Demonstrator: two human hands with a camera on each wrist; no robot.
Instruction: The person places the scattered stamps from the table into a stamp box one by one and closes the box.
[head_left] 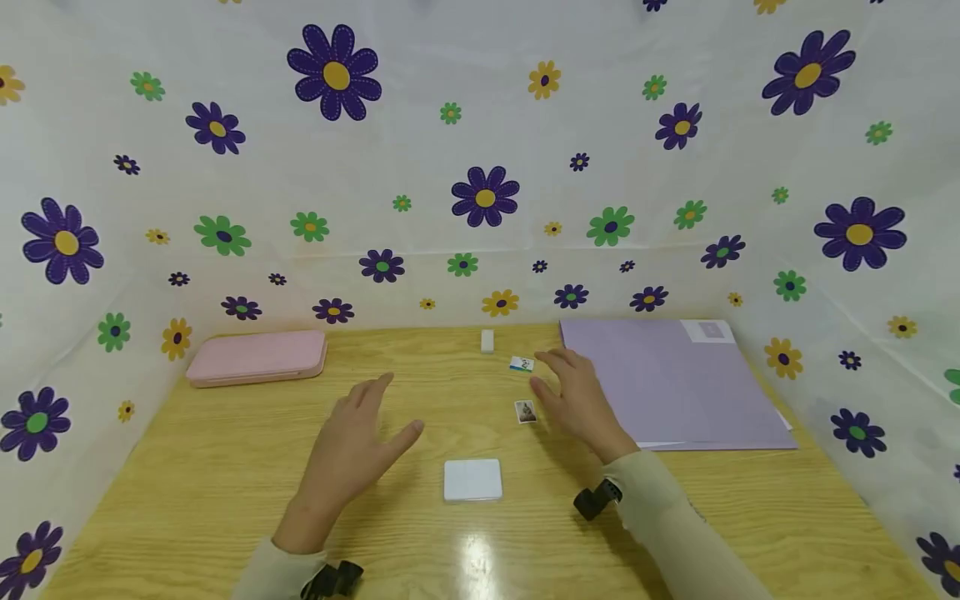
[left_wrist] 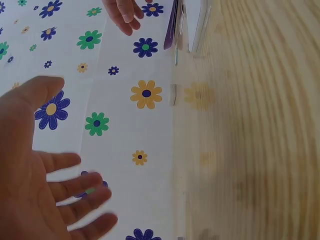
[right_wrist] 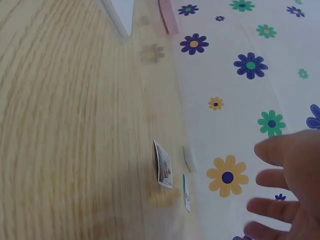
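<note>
My left hand [head_left: 348, 450] is raised over the table's left half, fingers and thumb spread with nothing held. To its right lies a white rectangular box or card stack [head_left: 472, 480]. My right hand [head_left: 579, 400] hovers near two small pictures, its thumb and fingers apart and holding nothing. One is a small photo card [head_left: 526, 412] with a white border and a greyish picture, slightly bowed in the right wrist view. Beyond it sits a small white-and-blue printed piece [head_left: 522, 364]. Farther back stands a small white block [head_left: 487, 342], perhaps an eraser.
A pink zippered case [head_left: 257, 358] lies at the back left. At the back right, a lilac folder [head_left: 675, 387] with a white label and papers peeking out lies partly behind my right hand. A flower-patterned cloth [head_left: 405, 167] walls in the wooden table [head_left: 225, 492].
</note>
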